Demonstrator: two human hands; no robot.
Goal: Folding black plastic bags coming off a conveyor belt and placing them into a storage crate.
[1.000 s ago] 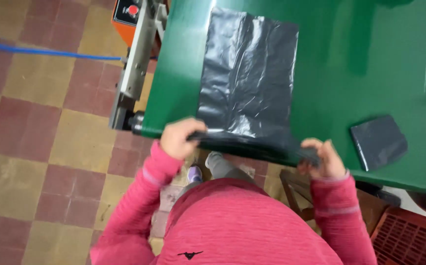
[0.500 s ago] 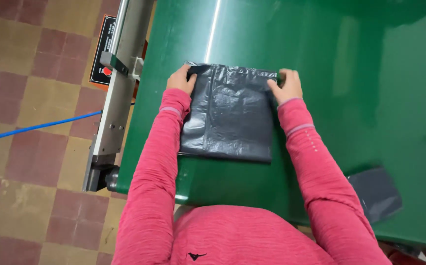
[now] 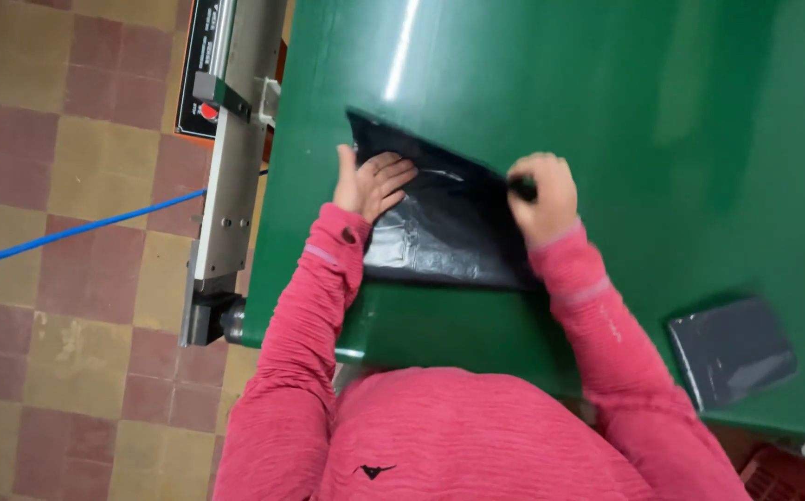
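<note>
Where the near edge of the green table (image 3: 662, 139) meets the person's pink sleeves, a small folded grey packet (image 3: 732, 351) lies at the near right, in much the same spot as half a second ago and well apart from both hands. Just beyond the sleeves lies the black bag (image 3: 444, 218), now a narrower, slanted shape: half a second ago it lay as a squarer sheet with both hands holding its far corners, and since then its far edge has come to run diagonally from far left down to the right. The left hand (image 3: 370, 183) has shifted from gripping a corner to lying open, palm down, fingers spread flat on the bag's left part. The right hand (image 3: 541, 195) is closed in a fist on the bag's right edge, pinching a dark fold of plastic. To the left, a grey metal machine (image 3: 226, 167) runs alongside the table edge, with a blue cable (image 3: 77, 232) crossing the red and tan tiled floor (image 3: 40, 371) beyond it.
</note>
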